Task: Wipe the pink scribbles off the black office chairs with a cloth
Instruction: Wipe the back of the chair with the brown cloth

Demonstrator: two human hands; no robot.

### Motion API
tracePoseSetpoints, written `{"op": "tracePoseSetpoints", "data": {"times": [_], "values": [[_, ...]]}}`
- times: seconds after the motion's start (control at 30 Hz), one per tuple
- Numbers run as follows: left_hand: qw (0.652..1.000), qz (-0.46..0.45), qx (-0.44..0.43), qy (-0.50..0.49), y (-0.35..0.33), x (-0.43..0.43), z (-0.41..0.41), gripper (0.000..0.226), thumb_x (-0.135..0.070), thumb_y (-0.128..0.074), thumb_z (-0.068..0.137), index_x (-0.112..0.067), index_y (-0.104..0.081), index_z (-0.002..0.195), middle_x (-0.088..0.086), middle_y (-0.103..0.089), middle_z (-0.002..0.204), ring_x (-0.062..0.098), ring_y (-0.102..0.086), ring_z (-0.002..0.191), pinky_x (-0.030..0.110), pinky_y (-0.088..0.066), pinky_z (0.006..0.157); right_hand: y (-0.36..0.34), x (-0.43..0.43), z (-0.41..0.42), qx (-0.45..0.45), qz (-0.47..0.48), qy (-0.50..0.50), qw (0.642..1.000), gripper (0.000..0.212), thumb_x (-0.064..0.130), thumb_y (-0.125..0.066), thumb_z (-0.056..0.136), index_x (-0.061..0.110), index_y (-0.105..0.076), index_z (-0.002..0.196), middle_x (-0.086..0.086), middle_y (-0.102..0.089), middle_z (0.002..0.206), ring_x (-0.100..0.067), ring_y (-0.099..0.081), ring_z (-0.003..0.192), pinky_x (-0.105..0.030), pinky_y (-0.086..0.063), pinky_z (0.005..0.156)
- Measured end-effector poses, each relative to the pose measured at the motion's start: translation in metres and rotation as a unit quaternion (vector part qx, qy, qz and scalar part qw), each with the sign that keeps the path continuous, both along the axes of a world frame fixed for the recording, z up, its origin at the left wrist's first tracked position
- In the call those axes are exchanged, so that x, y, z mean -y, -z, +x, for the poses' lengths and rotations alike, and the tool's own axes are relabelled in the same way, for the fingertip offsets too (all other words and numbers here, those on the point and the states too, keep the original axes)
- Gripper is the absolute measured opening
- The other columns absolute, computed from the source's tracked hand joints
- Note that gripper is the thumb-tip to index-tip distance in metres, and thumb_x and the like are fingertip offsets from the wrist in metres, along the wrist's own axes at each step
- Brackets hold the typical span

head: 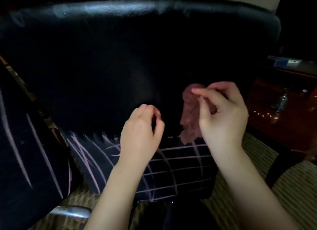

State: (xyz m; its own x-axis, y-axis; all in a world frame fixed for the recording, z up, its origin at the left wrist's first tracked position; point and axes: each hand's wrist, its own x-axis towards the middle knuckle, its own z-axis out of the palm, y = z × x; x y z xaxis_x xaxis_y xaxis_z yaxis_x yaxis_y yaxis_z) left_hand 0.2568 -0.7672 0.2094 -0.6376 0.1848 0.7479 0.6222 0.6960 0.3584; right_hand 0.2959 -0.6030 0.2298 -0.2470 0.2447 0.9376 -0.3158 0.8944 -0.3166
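Note:
A black office chair back (120, 61) fills the view. Its upper part is plain black; pink scribbles (180, 164) in a grid and slanted strokes cover the lower part. My right hand (223, 116) holds a brownish-pink cloth (190, 113) that hangs down in front of the chair back, just above the grid. My left hand (142, 131) hovers beside it to the left, fingers curled with thumb and fingertips close together, holding nothing that I can see. A second black chair (25, 152) at the left carries long pink lines.
A dark wooden table (281, 106) stands to the right with a blue box (281, 61) and small items on it. Striped carpet (291, 186) shows at lower right. A metal chair base arm (72, 211) sits low at the left.

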Motion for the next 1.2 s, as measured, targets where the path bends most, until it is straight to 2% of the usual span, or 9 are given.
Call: {"op": "tracePoseSetpoints", "data": {"times": [0.1,0.23,0.47,0.63,0.7,0.83,0.93,1.1,1.2], "values": [[1.0,0.01,0.006,0.003,0.001,0.0,0.0,0.005,-0.021,-0.052,0.087,-0.02,-0.056,0.084,-0.012,-0.048,0.08,0.007,-0.047,0.075,0.019,-0.036,0.062,0.045,0.007,-0.004,0.062,0.01,-0.012,0.998,0.023,0.004,-0.066,0.082,0.018,-0.076,0.097,-0.006,-0.06,0.095,-0.025,-0.061,0.087,-0.033,-0.051,0.075],[1.0,0.007,0.006,-0.01,0.001,0.001,-0.002,0.004,-0.021,-0.053,0.087,-0.02,-0.055,0.084,-0.012,-0.048,0.079,0.008,-0.046,0.075,0.021,-0.036,0.062,0.078,0.012,0.0,0.165,0.054,-0.025,0.985,0.028,0.002,-0.071,0.074,0.023,-0.076,0.091,0.001,-0.058,0.091,-0.021,-0.06,0.083,-0.032,-0.054,0.063],[0.999,0.021,0.022,-0.011,0.003,0.004,-0.001,0.004,-0.022,-0.05,0.087,-0.021,-0.053,0.084,-0.011,-0.047,0.079,0.007,-0.044,0.075,0.017,-0.032,0.06,0.009,-0.009,0.001,0.021,-0.004,0.002,1.0,0.02,0.006,-0.065,0.083,0.018,-0.076,0.096,-0.007,-0.059,0.096,-0.024,-0.06,0.086,-0.033,-0.051,0.074],[0.999,0.033,0.028,-0.017,0.003,0.007,-0.001,0.004,-0.023,-0.052,0.088,-0.022,-0.052,0.084,-0.011,-0.048,0.08,0.009,-0.046,0.076,0.023,-0.038,0.062,0.086,0.005,0.005,0.145,0.052,-0.005,0.988,0.026,0.004,-0.067,0.077,0.022,-0.076,0.095,-0.002,-0.059,0.095,-0.024,-0.061,0.087,-0.031,-0.051,0.072],[0.999,0.032,0.027,-0.03,0.003,0.008,-0.001,0.006,-0.025,-0.052,0.088,-0.022,-0.051,0.084,-0.01,-0.048,0.08,0.01,-0.046,0.076,0.024,-0.037,0.061,0.089,-0.001,0.01,0.155,0.054,-0.003,0.986,0.027,0.003,-0.069,0.076,0.023,-0.076,0.094,0.0,-0.059,0.095,-0.023,-0.061,0.087,-0.034,-0.051,0.071],[0.997,0.044,0.003,-0.059,0.002,0.004,0.007,0.013,-0.03,-0.053,0.09,-0.018,-0.054,0.083,-0.008,-0.05,0.076,0.011,-0.048,0.072,0.023,-0.034,0.06,0.025,-0.025,0.017,0.033,0.012,0.028,0.999,0.022,0.004,-0.064,0.083,0.017,-0.076,0.096,-0.01,-0.06,0.095,-0.028,-0.061,0.088,-0.036,-0.05,0.077],[0.999,0.039,-0.032,0.001,0.004,-0.018,0.017,0.016,-0.029,-0.05,0.089,-0.016,-0.055,0.081,-0.006,-0.052,0.075,0.012,-0.048,0.071,0.024,-0.036,0.062,0.007,-0.034,0.016,-0.01,0.018,0.028,0.999,0.02,0.002,-0.064,0.085,0.014,-0.075,0.096,-0.011,-0.06,0.096,-0.026,-0.058,0.091,-0.031,-0.046,0.08],[0.999,-0.005,-0.026,0.032,0.015,-0.049,0.013,0.015,-0.029,-0.048,0.088,-0.017,-0.055,0.086,-0.009,-0.048,0.079,0.011,-0.047,0.077,0.023,-0.039,0.06,0.103,-0.042,0.016,0.133,0.11,0.005,0.985,0.023,0.003,-0.056,0.085,0.013,-0.072,0.098,-0.007,-0.055,0.105,-0.029,-0.056,0.092,-0.039,-0.05,0.075],[0.999,-0.004,-0.026,0.019,0.019,-0.052,0.01,0.011,-0.027,-0.051,0.088,-0.017,-0.054,0.089,-0.011,-0.043,0.081,0.01,-0.044,0.078,0.021,-0.034,0.058,0.1,-0.059,0.022,0.147,0.118,-0.01,0.982,0.024,0.004,-0.056,0.086,0.015,-0.073,0.098,-0.008,-0.059,0.105,-0.028,-0.057,0.093,-0.037,-0.051,0.079]]}}
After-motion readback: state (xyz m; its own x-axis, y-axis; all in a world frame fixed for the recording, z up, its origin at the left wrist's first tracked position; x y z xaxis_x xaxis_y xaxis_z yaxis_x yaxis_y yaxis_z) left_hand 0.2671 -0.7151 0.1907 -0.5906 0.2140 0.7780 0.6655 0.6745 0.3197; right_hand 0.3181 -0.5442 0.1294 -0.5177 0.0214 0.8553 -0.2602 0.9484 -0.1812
